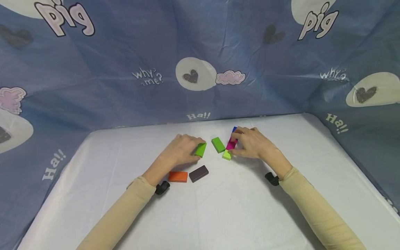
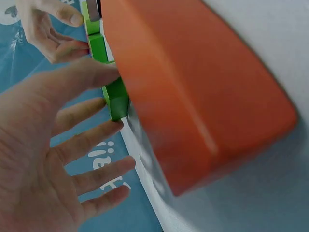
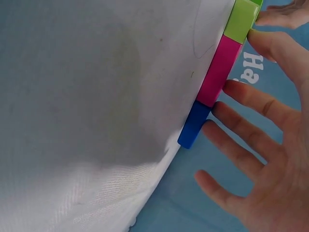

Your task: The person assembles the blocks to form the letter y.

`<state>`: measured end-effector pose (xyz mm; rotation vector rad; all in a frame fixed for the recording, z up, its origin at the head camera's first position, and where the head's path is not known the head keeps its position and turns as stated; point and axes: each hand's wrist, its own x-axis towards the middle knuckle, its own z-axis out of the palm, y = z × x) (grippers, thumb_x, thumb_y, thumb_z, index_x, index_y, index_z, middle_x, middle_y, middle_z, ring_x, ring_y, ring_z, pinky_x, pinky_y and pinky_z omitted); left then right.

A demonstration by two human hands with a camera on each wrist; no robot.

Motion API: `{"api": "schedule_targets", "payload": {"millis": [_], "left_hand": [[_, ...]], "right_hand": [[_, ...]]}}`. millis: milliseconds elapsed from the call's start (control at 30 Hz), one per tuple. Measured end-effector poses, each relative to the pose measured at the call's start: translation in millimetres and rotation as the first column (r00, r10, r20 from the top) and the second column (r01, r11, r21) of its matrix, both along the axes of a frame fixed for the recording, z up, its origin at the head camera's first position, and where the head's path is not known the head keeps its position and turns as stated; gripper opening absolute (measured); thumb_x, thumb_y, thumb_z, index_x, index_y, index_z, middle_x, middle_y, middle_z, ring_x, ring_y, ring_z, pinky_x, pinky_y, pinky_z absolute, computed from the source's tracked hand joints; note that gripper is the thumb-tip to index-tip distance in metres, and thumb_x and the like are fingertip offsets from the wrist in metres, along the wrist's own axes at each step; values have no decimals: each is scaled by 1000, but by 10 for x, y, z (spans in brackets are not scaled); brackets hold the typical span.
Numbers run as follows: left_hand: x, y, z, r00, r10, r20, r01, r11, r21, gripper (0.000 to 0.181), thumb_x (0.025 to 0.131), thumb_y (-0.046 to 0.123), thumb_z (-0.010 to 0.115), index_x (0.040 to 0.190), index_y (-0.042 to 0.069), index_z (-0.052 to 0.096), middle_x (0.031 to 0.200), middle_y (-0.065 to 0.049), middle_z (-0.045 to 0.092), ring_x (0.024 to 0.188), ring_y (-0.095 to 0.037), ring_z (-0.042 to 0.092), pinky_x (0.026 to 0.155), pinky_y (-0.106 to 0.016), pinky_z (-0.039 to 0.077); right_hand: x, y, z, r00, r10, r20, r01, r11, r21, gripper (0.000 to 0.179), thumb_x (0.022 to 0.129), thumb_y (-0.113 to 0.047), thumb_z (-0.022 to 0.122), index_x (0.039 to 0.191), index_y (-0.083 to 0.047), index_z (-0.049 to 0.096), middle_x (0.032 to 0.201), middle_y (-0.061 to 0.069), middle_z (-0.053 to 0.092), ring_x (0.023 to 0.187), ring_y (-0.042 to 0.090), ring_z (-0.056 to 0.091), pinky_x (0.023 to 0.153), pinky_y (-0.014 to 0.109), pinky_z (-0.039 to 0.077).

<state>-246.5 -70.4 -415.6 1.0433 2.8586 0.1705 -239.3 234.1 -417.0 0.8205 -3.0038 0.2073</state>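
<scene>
My left hand (image 1: 180, 149) pinches a green block (image 1: 200, 150) between thumb and fingertips, with the remaining fingers spread apart in the left wrist view. Over to the right, my right hand (image 1: 252, 143) reaches over a row of blocks. That row runs from a lime block (image 3: 241, 20) through a magenta block (image 3: 220, 71) to a blue block (image 3: 194, 125), end to end. The right thumb tip touches the lime block, while the extended fingertips rest along the magenta and blue ones. Between the hands lies another green block (image 1: 218, 144), its near corner by the lime block.
An orange block (image 1: 178, 177) lies close to the left wrist, looming large in the left wrist view. Beside it is a dark brown block (image 1: 198, 173). The white table (image 1: 231, 215) ends at a blue printed curtain (image 1: 150, 100) behind and at the sides.
</scene>
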Motion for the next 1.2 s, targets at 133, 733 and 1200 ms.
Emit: {"api": "schedule_targets", "payload": {"millis": [133,733,1200], "left_hand": [[-31,-3,-21,1000,20,-10,-20,1000,1,61,93,40,83,147,20,64,131,-6,75,109,-28,68,103,-52,55],[-106,74,-55,993,100,-55,-101,995,-19,63,96,42,78,149,12,63,128,-13,73,109,-36,70,100,-54,57],[-180,167,-94,987,139,-76,-139,990,11,68,97,51,77,149,8,63,132,-17,72,111,-39,70,101,-54,57]], "right_hand": [[1,-2,-2,1000,-6,2,6,1000,-2,35,91,-53,78,109,-23,74,123,1,71,112,24,66,105,63,51],[1,4,-6,1000,-4,5,4,1000,-6,36,92,-54,77,109,-22,75,124,2,71,112,23,66,100,61,54],[1,8,-4,1000,2,5,-2,1000,-2,36,93,-53,77,110,-21,75,125,3,71,107,21,64,91,55,57]]}}
